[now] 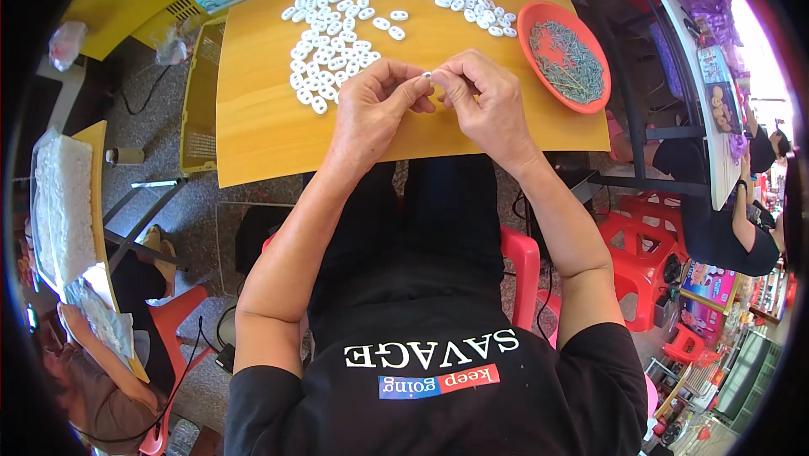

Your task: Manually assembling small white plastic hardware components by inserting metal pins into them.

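Left hand [369, 110] and right hand [493, 106] meet at upper centre, fingertips pinched on a small piece [428, 75], mostly hidden. It's probably light, stiff, slightly slick, best taken by its edges. Left to right across the upper frame: loose white two-holed pieces [324, 56], more white pieces [472, 5], an orange-red bowl [587, 108] of thin metal pins [573, 60].

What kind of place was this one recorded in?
Probably a small workshop or shop: white two-holed pieces lie heaped on a wooden table, a red bowl holds many thin metal parts, and another person is at a side table.
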Motion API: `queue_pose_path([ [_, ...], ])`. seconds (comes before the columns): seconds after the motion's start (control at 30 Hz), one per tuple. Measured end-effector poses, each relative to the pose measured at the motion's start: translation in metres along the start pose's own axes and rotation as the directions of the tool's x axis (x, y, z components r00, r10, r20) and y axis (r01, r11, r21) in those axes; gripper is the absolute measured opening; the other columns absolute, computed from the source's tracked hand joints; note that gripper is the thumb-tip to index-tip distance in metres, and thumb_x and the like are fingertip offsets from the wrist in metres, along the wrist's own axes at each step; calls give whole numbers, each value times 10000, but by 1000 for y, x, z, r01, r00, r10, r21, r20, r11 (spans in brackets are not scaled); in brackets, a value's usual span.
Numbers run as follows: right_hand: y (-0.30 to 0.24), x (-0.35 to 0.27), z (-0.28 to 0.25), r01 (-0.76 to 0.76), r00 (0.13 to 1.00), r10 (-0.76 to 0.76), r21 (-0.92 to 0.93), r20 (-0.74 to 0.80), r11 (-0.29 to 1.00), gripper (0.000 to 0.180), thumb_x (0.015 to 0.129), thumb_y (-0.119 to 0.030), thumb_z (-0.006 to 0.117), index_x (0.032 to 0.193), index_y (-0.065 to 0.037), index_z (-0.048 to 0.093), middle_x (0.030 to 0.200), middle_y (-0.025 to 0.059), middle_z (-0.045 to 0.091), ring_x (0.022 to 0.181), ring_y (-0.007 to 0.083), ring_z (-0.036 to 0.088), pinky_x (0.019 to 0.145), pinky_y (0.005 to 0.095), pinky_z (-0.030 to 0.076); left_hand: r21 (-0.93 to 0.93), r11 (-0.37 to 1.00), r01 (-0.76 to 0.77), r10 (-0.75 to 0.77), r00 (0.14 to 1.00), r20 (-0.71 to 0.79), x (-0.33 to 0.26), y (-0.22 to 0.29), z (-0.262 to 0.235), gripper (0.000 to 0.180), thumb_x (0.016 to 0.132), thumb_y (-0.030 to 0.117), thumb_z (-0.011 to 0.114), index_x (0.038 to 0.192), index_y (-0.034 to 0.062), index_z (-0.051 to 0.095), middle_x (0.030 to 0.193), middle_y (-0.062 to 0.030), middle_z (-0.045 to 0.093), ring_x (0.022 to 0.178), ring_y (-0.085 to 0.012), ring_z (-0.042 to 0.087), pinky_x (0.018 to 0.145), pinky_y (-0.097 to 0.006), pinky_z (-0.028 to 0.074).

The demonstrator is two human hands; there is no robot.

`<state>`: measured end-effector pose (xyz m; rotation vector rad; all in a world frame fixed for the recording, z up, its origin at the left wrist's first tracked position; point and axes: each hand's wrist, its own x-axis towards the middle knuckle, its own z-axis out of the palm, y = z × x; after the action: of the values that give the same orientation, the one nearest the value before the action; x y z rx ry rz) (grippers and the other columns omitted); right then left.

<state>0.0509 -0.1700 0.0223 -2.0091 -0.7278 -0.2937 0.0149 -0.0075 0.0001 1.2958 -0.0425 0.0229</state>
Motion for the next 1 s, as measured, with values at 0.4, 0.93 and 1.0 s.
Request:
queue_pose_path([
  [0.4,7,20,-10,-276,951,235,205,203,939,147,907,-140,663,897,6,646,738,56,635,574,112,592,536,259,476,-15,1000,-21,21,998,-55,3,0,-1,137,923,81,645,961,-47,614,814,-65,662,723,-102,634,668,-226,506],
  [0.93,47,71,25,-15,972,94,-342,214,939,275,845,-262,706,988,-27,710,810,118,682,742,184,639,702,306,504,-68,998,-5,6,1000,7,1,-3,-1,154,934,105,640,1007,-24,599,880,-72,660,753,-116,624,720,-237,501],
  [1.0,51,67,18,-69,986,96,-192,133,979,264,858,-261,694,994,-36,714,795,88,683,675,188,643,637,330,509,-86,996,-7,7,1000,-1,2,-2,-1,155,932,109,642,1008,-20,599,880,-75,660,752,-119,622,720,-240,498],
])
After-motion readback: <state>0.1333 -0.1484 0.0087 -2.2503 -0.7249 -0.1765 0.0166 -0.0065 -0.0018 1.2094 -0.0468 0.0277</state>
